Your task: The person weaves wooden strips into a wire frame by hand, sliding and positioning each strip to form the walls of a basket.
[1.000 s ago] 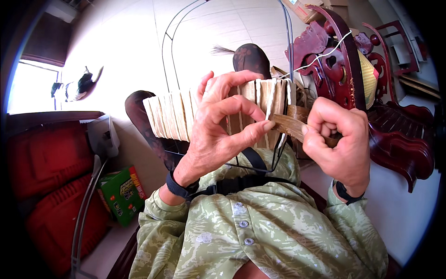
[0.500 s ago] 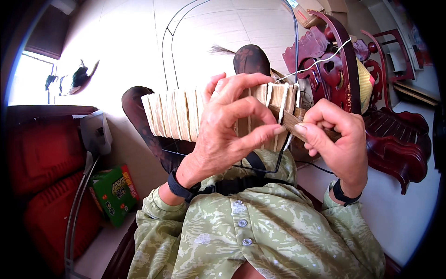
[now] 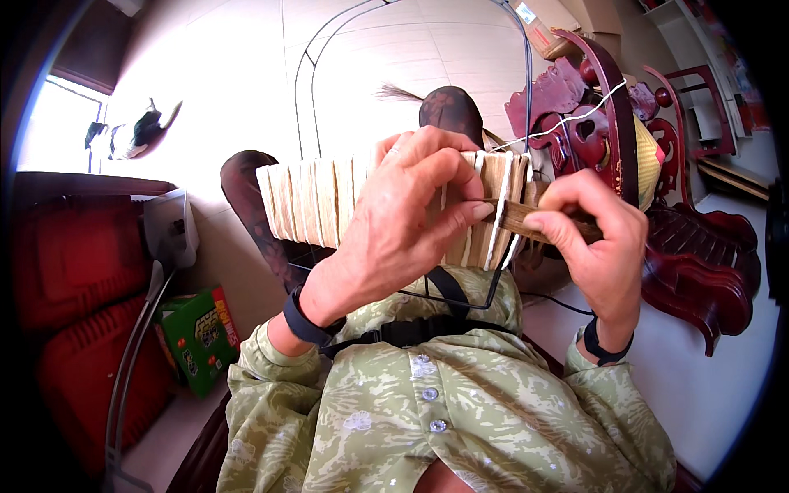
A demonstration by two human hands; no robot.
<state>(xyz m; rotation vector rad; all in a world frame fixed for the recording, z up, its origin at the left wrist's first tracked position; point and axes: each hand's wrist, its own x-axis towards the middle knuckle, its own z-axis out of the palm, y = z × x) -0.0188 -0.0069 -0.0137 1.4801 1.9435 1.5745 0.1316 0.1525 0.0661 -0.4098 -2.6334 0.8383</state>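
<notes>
A woven panel (image 3: 308,197) of pale flat strips and white cord is stretched over a black wire frame (image 3: 528,82) on my lap. At the panel's right end, a flat brown strip (image 3: 514,217) passes under a white cord (image 3: 498,222). My left hand (image 3: 411,205) lies over the panel, its thumb and forefinger closed at the strip's left end. Farther along the strip, my right hand (image 3: 596,226) pinches it between thumb and bent forefinger. The left hand's other fingers curl over the panel's far edge, their tips partly hidden.
A carved dark-red wooden chair (image 3: 620,123) stands close on the right, a loose white cord (image 3: 575,117) running onto it. Red containers (image 3: 90,271) and a green box (image 3: 197,341) sit at the left. A black-and-white animal (image 3: 140,134) lies on the floor, far left. Cardboard boxes (image 3: 567,25) are behind.
My left thumb and forefinger have closed together at the strip's end, where a gap showed before. The strip now lies flatter across the panel. My right hand keeps its pinch.
</notes>
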